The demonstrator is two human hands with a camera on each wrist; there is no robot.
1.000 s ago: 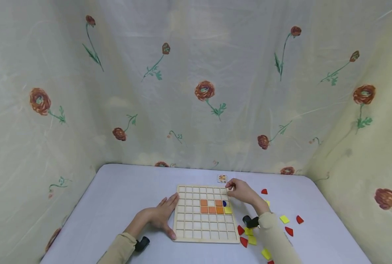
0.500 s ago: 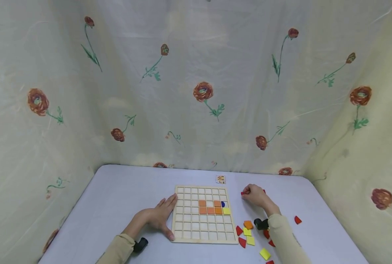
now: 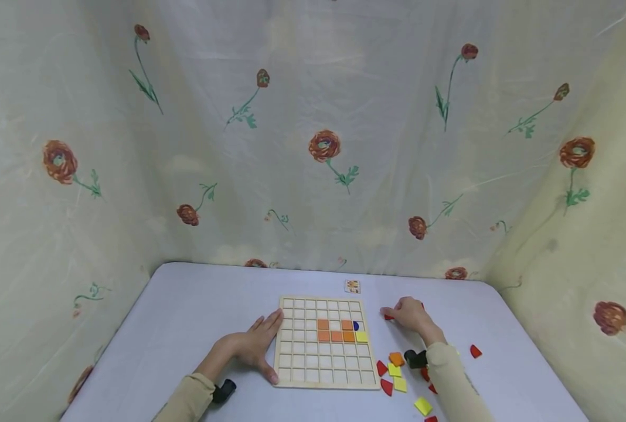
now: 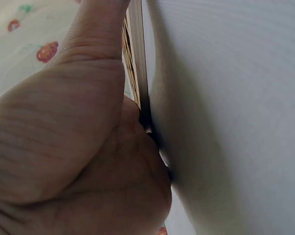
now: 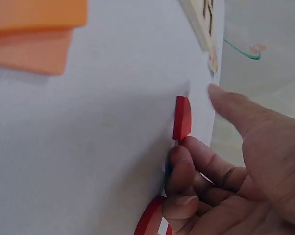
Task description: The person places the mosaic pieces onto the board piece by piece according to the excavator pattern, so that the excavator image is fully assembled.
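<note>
In the head view, my left hand (image 3: pixel 260 346) lies spread along the left edge of a wooden grid board (image 3: pixel 297 375), its thumb at the near corner. The left wrist view shows the palm (image 4: pixel 79 137) beside the board's side. Right of the board, my right hand (image 3: pixel 412 313) is low over the table. A red quarter-round piece (image 3: pixel 389 317) sits under its fingertips. Seen from the right wrist, this red piece (image 5: pixel 182 118) touches a fingertip, while the thumb (image 5: pixel 235 105) stands apart from it. Several orange squares (image 3: pixel 336 336), a yellow square (image 3: pixel 361 337) and a dark blue piece (image 3: pixel 356 326) lie in the board's cells.
A small printed card (image 3: pixel 352 286) lies behind the board. Loose yellow pieces (image 3: pixel 423 405), red pieces (image 3: pixel 475 351) and orange pieces (image 3: pixel 396 358) are scattered at the right. Another red piece (image 5: pixel 150 218) is close under the right fingers. A flowered curtain (image 3: pixel 313 223) surrounds the table.
My right hand has left the board's upper right corner for the table at its right. There its thumb has parted from the red piece. The left hand keeps its place.
</note>
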